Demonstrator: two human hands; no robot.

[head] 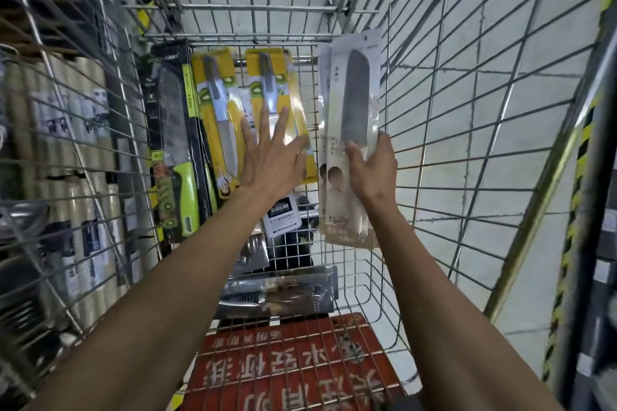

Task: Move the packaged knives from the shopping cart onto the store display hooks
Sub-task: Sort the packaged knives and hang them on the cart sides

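The view looks down into a wire shopping cart [233,34] with both bare forearms reaching in. The two hands are apart, side by side with a gap between them.

The right hand [370,170] is clamped on a pair of pale knife packs [350,103], one lying behind the other. The thumb crosses the front pack just below the broad dark blade. The packs stand nearly upright beside the cart's right wall, raised clear of the cart floor.

The left hand [267,157] is spread flat, fingers straight and fanned, over the lower half of a yellow knife pack [283,90] leaning against the cart's far wall. Whether the fingertips touch the pack or hover just above it cannot be told.

Just left of it lies a second yellow knife pack [213,110], its slim blade pointing towards the person. Left again, against the cart's left wall, stands a black knife box [173,143] showing a wide blade and a bright green handle.

Below the left forearm sits a small white pack [282,215], and nearer the person dark packs [277,290] lie flat on the cart floor. A red sign [293,367] with white characters shows behind the wire flap at the near end
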